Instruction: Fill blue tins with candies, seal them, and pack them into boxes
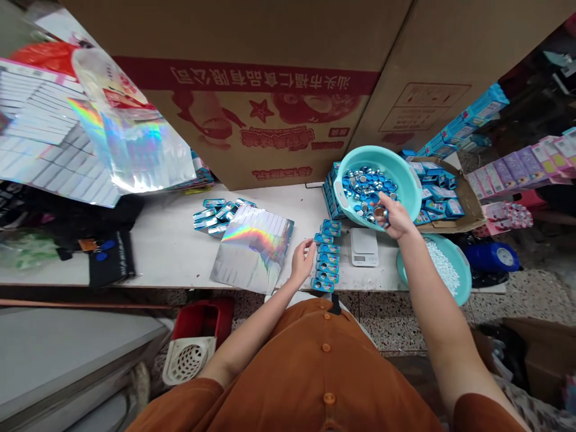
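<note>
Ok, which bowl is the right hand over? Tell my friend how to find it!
Find the huge cardboard box on the white table. In front of it, toward the right, is a turquoise bowl, with the right hand over its near edge. The other turquoise bowl, lower right, holds small white pieces; this one holds shiny silver and blue round pieces.

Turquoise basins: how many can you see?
2. One basin, holding metallic pieces, is beyond the scale; the other basin, holding white pieces, is right of it. Others may be hidden.
</note>
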`<state>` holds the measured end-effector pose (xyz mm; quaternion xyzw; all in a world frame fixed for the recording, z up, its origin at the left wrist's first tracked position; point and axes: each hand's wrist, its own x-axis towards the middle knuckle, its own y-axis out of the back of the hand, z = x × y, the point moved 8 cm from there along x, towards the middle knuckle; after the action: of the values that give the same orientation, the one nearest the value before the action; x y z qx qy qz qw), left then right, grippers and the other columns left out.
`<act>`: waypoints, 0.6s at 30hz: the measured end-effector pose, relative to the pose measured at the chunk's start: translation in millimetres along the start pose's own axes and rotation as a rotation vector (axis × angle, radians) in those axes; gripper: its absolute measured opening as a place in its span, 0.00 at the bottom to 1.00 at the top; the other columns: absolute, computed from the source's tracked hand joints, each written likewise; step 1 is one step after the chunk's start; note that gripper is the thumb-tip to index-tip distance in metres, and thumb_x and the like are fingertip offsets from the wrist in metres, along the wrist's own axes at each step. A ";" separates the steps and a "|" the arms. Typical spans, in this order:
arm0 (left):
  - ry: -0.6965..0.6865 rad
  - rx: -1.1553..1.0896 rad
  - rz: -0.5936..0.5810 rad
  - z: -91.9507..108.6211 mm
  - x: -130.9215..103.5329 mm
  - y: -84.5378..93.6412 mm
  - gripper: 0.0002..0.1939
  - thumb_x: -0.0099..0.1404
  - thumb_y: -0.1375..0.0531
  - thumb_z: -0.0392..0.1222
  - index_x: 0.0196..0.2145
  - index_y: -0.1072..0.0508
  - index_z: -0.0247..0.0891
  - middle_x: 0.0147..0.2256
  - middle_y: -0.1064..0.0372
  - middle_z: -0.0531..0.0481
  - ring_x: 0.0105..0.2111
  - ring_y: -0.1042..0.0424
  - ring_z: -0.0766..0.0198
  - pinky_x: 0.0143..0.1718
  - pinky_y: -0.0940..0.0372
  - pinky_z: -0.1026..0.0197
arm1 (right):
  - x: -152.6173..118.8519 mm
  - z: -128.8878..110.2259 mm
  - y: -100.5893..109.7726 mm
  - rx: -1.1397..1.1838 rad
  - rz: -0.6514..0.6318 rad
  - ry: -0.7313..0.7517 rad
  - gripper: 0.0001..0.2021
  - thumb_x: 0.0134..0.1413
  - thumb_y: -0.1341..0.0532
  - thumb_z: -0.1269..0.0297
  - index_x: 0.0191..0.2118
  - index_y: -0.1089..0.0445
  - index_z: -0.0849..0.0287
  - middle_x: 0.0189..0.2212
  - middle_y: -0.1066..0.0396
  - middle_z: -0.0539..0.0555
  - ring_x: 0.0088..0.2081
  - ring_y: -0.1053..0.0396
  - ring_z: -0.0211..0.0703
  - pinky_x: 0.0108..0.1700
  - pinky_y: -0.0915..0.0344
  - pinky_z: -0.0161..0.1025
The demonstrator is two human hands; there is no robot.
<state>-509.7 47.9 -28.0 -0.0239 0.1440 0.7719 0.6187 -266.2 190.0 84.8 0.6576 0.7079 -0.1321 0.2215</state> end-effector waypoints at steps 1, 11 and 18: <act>-0.049 -0.018 -0.008 17.5 -2.2 -0.4 0.19 0.66 0.46 0.51 0.50 0.30 0.39 0.48 0.30 0.42 0.47 0.31 0.58 0.46 0.36 0.60 | -18.1 11.7 -10.4 0.060 -0.058 -0.048 0.25 0.42 0.39 0.36 0.29 0.34 0.57 0.17 0.42 0.45 0.16 0.52 0.29 0.18 0.56 0.31; 0.073 -0.111 -0.532 36.6 -45.4 -49.5 0.18 0.57 0.37 0.47 0.44 0.24 0.37 0.44 0.26 0.44 0.40 0.28 0.59 0.44 0.33 0.58 | -119.6 179.4 -101.1 0.435 -0.312 -0.467 0.22 0.39 0.32 0.44 0.29 0.32 0.60 0.16 0.43 0.43 0.14 0.52 0.24 0.15 0.59 0.25; 0.329 0.032 -0.331 -65.3 -43.3 -32.6 0.12 0.51 0.35 0.42 0.34 0.24 0.35 0.31 0.26 0.47 0.31 0.29 0.64 0.36 0.32 0.62 | -136.2 246.9 -95.1 0.649 -0.226 -0.593 0.19 0.45 0.34 0.47 0.26 0.35 0.60 0.16 0.43 0.42 0.14 0.55 0.24 0.13 0.63 0.25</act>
<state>-477.4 -3.4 -87.4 -0.1629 0.2489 0.6432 0.7055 -320.7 -56.4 -72.9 0.5454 0.6032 -0.5531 0.1811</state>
